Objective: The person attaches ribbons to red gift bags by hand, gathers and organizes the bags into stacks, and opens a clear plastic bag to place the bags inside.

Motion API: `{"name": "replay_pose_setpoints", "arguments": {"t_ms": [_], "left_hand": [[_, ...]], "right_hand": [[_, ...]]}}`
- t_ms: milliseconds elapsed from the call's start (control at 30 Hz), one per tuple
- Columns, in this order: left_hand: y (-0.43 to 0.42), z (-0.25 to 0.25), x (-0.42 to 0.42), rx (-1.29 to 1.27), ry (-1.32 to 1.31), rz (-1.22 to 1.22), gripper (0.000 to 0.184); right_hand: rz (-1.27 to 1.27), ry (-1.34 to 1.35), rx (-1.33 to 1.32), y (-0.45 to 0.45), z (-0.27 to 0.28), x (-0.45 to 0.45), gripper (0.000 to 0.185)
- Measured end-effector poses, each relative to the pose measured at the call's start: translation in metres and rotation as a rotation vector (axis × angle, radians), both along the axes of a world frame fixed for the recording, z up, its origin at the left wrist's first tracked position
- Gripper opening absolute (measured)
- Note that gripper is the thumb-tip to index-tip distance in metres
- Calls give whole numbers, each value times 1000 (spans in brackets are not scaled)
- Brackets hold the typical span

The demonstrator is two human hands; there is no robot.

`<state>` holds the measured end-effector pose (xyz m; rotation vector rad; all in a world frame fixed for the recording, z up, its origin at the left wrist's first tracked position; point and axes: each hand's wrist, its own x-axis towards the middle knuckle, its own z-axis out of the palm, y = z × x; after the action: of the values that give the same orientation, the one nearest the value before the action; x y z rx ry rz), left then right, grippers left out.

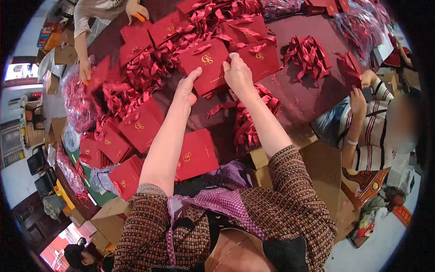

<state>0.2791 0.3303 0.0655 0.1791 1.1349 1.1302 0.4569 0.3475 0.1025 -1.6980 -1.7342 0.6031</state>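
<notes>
My left hand point(187, 88) grips the lower left edge of a red gift bag point(206, 68) with a gold emblem and a ribbon handle, thumb on its front. My right hand point(239, 75) holds the right side of the same bag, thumb on top. Layered edges under it suggest a stack, but how many bags cannot be seen. Just right of it is another red bag point(263, 59), partly covered by my right hand. A bundle of red ribbon handles point(244, 120) lies below my right forearm. Close to my body, a stack of red bags point(199, 154) lies flat.
Ribboned bags point(142, 122) cover the table's left side, and a separate ribbon pile point(308, 56) lies right on the dark red tablecloth point(290, 102). One person's hands point(85, 70) work at upper left; another's hand point(358, 102) holds a bag at right. Plastic-wrapped bundles point(360, 31) stand behind.
</notes>
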Motion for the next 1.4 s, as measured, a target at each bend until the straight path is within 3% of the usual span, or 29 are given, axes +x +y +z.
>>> {"name": "replay_pose_setpoints", "arguments": {"t_ms": [200, 367, 400, 500, 567, 600, 700, 867, 900, 967, 1033, 1067, 1133, 1267, 1300, 1333, 1400], "left_hand": [[-3, -4, -12, -12, -149, 43, 40], [-16, 5, -23, 14, -186, 77, 36], [-19, 7, -25, 11, -190, 96, 35], [-25, 9, -32, 74, -260, 79, 37], [-29, 6, -35, 82, -273, 85, 37], [-31, 7, -36, 86, -286, 86, 38], [-38, 6, -36, 85, -350, 123, 37], [-49, 13, -33, 90, -364, 189, 41], [-52, 25, -29, 102, -414, 163, 41], [-56, 27, -31, 75, -457, 168, 35], [-61, 39, -28, 48, -400, 189, 31], [-64, 28, -33, 147, -526, 117, 32], [-69, 33, -28, 200, -541, 123, 33], [-77, 35, -23, 279, -424, 103, 37], [-81, 41, -23, 298, -422, 109, 39], [-84, 44, -24, 299, -420, 117, 39], [-89, 51, -25, 347, -331, 57, 42]], "right_hand": [[47, 54, 55, -7, -3, -3, 33], [136, 690, -58, -3, 11, 18, 29], [76, 879, -277, -6, 26, 25, 26], [-64, 905, -156, -4, 20, 35, 21], [1, 646, 27, 4, -9, 43, 19], [47, 732, -93, 2, -8, 43, 18], [151, 519, -226, -7, -9, 42, 22], [265, 403, -113, -10, -54, 39, 26], [282, 215, -37, -10, -40, 41, 28], [184, 385, -223, -14, -9, 41, 31], [249, 359, -145, -6, -21, 50, 32], [234, 362, -168, -6, -12, 50, 30], [229, 577, -258, -5, -18, 52, 30], [209, 883, -515, 2, -23, 64, 42], [306, 1077, -656, -8, 1, 54, 61], [312, 1075, -660, -8, 4, 52, 61], [624, 1095, -699, -10, 13, 48, 84]]}}
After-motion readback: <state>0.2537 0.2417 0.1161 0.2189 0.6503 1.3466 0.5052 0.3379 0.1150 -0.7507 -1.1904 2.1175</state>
